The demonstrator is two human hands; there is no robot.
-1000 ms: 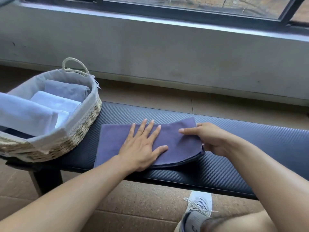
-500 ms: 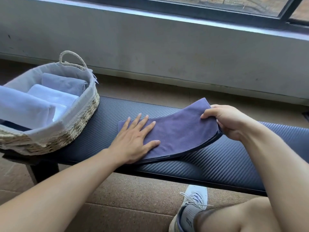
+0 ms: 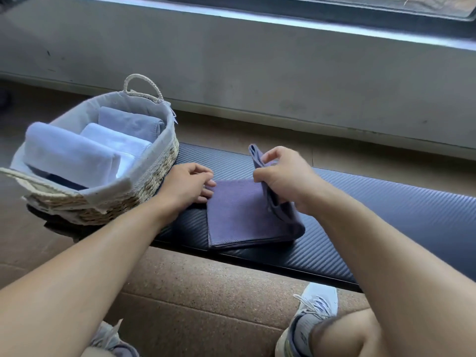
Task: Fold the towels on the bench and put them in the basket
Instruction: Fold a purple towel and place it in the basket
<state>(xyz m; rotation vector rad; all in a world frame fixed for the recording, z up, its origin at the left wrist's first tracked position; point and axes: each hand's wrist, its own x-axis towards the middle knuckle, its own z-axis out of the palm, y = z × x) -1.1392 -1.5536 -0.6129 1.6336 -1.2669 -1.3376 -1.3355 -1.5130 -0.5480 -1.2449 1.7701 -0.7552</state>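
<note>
Centre of the frame, a purple towel (image 3: 237,215) is lying partly folded on the dark bench (image 3: 386,202). The right hand (image 3: 280,176) is pinching the towel's raised right portion, holding that flap upright above the flat part. The left hand (image 3: 188,184) is sitting at the towel's left edge, fingertips touching the cloth, fingers curling loosely; whether it is gripping anything, I cannot tell. The two hands are apart, with the flat part of the towel between them. At the left of the frame, a woven basket (image 3: 152,176) is standing on the bench just beside the left hand, holding folded towels (image 3: 72,150).
</note>
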